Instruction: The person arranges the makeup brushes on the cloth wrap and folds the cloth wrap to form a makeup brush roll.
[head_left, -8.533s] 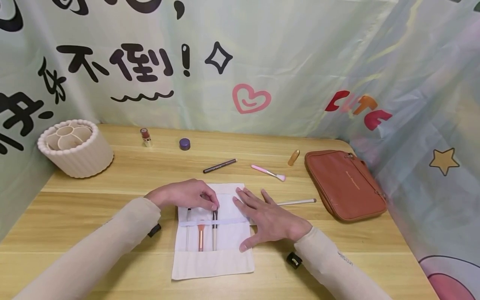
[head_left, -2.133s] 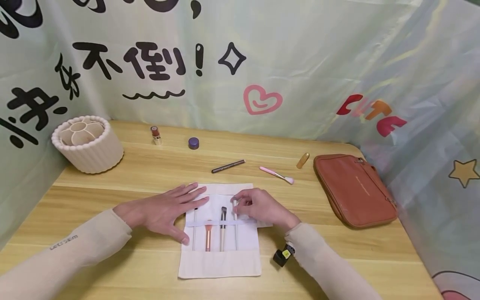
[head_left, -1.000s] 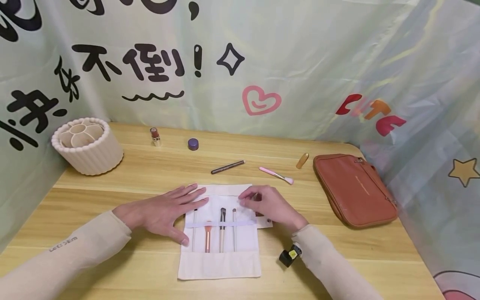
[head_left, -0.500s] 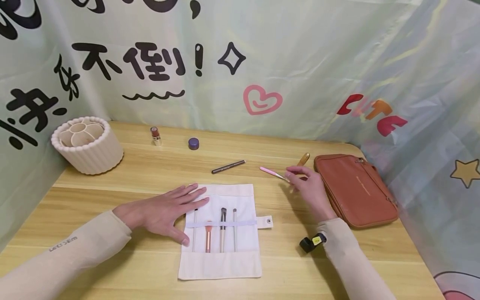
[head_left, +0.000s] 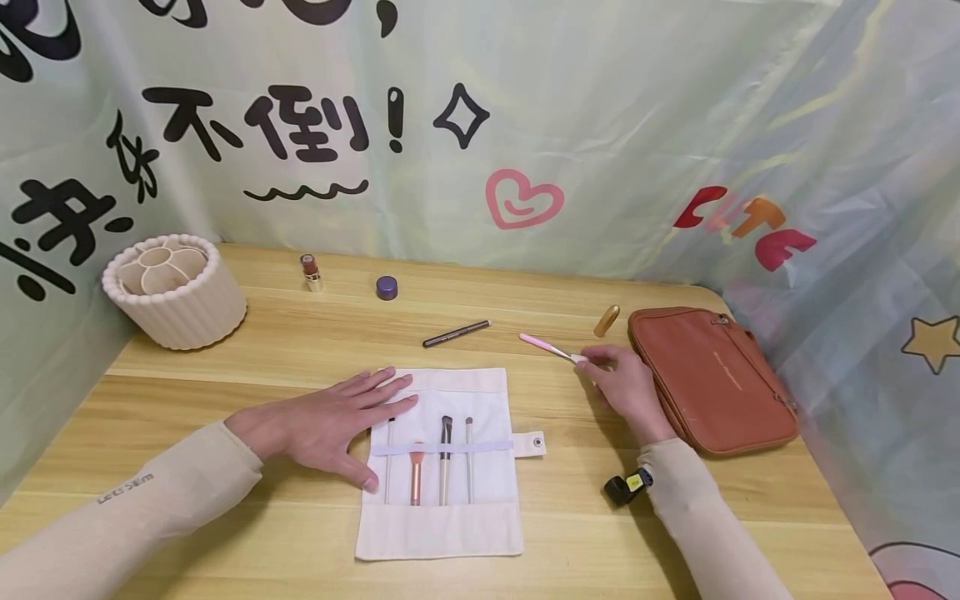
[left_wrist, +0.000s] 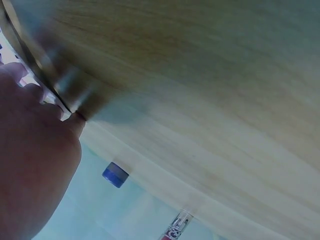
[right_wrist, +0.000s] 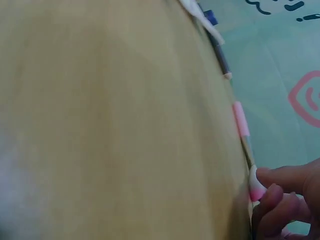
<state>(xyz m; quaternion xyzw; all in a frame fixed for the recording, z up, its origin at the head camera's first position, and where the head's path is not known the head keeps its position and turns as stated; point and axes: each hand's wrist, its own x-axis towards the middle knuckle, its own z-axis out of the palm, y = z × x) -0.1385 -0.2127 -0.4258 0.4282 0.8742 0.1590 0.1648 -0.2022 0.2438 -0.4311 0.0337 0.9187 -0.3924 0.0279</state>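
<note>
My left hand lies with fingers spread over the left edge of a white cloth brush roll. Several makeup brushes stand in its pocket under a pale strap, among them a copper-handled one and a dark-tipped one. Farther right, my right hand pinches the bristle end of a pink-handled makeup brush, whose handle points left and away. In the right wrist view the thumb presses the white-and-pink bristle head, with curled fingers on the other side.
A brown zipped case lies just right of the right hand, a gold tube behind it. A dark pen, purple cap and lipstick are at the back. A ribbed cream holder stands far left.
My right hand has left a slim brush standing in the roll, moved right and taken hold of the pink brush's bristle end. The left hand has shifted from placing brushes to lying on the roll.
</note>
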